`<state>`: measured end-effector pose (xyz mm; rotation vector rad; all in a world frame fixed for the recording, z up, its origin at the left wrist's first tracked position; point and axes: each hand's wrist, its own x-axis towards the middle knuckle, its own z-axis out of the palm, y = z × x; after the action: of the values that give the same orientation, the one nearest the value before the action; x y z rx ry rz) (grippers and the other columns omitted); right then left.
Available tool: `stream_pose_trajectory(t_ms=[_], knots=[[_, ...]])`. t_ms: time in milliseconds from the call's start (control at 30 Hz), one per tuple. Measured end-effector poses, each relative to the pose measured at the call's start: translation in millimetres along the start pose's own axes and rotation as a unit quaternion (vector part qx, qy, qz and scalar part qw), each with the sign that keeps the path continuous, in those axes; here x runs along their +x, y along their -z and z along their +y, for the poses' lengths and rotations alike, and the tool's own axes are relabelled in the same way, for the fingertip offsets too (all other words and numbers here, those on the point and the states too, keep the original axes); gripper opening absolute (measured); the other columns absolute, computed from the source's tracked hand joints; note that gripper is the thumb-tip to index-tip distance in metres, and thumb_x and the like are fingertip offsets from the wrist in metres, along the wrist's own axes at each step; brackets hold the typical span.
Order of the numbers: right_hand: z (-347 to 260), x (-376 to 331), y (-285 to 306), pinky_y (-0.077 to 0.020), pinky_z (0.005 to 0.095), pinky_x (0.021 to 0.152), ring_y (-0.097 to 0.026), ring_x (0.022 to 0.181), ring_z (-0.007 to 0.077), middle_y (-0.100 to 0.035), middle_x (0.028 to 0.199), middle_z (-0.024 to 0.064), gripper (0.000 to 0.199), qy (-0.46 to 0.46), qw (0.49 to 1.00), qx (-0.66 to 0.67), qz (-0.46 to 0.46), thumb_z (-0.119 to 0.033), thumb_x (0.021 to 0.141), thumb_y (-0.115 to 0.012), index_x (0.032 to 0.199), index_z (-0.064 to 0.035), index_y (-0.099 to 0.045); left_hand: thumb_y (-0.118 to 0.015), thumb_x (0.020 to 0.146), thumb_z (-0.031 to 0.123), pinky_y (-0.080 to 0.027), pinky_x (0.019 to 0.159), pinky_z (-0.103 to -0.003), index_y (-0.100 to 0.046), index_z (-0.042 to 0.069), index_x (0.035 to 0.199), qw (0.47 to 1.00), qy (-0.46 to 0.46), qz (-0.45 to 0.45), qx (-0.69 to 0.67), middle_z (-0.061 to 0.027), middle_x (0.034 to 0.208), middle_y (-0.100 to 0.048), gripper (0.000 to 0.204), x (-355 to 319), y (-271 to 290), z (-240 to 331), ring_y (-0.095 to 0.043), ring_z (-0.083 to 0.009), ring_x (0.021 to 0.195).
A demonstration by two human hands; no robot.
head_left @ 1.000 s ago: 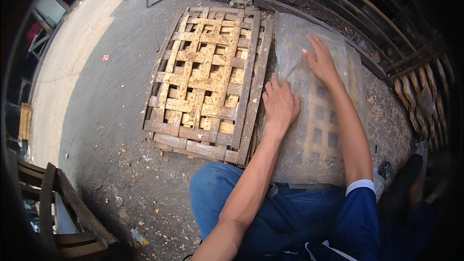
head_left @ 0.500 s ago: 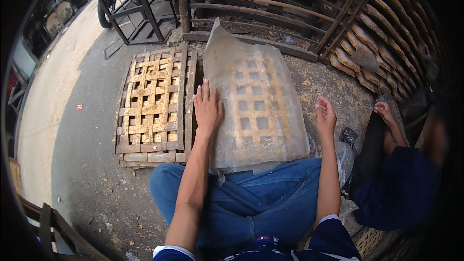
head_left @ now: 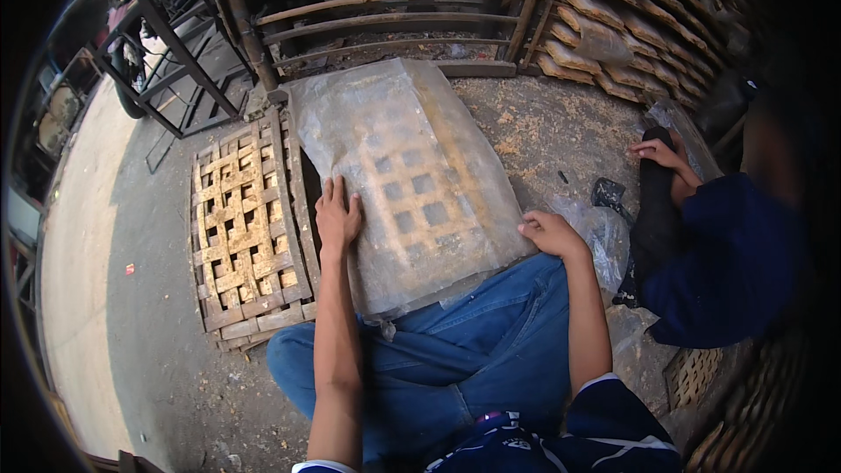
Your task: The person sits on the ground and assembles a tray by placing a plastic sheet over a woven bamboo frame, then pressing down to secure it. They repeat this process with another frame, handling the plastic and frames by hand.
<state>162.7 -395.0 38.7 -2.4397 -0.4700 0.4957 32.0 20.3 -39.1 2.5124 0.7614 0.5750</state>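
A cloudy, see-through plastic sheet [head_left: 399, 254] lies in front of my crossed legs. Through it shows a woven bamboo lattice tray with square gaps. My left hand [head_left: 337, 217] rests flat on the sheet's left edge, fingers stretched out. At the sheet's right edge, near my knee, my right hand [head_left: 554, 235] has its fingers curled with thumb and fingertips together on the plastic rim. Just left of the sheet, a stack of woven bamboo lattice trays [head_left: 245, 228] sits on the ground, yellowish residue on the strips.
A bamboo-railed rack [head_left: 385, 17] stands behind the sheet. Layered, filled trays [head_left: 604, 26] are stacked at the far right. A person in dark clothes [head_left: 718, 254] sits close on my right, beside crumpled clear plastic [head_left: 600, 236]. A black metal frame [head_left: 175, 61] stands far left.
My right hand has come down from above the ground to the sheet's right edge and closed. The sheet's raised far corner now lies flatter. My left hand stays on the left edge.
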Motion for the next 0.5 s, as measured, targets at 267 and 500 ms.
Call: stream_pose_trajectory(t_ms=[267,500], knots=[[-29.3,13.2,-15.5,-0.0419,0.0440,0.109,-0.052,0.130,0.0432,-0.054,0.138,0.0331,0.082,-0.042,0.989,-0.137,-0.025,-0.035,0.087,-0.071,0.150,0.0040,-0.037,-0.061,0.094,0.026,-0.035,0.114,-0.049,-0.049,0.002,0.144,0.995,0.005,0.069,-0.074,-0.0269,0.149,-0.044,0.057,13.3,10.3,-21.2,-0.043,-0.0454,0.135],[-33.0,13.4,-15.6,-0.0390,0.0443,0.113,-0.048,0.136,0.0406,-0.049,0.145,0.0293,0.078,0.024,0.997,-0.076,-0.020,-0.031,0.087,-0.072,0.148,0.0027,-0.040,-0.064,0.091,0.026,-0.037,0.112,-0.050,-0.050,0.004,0.143,0.991,-0.056,0.122,-0.003,-0.0278,0.148,-0.044,0.057,12.6,31.2,6.5,-0.044,-0.0450,0.134]])
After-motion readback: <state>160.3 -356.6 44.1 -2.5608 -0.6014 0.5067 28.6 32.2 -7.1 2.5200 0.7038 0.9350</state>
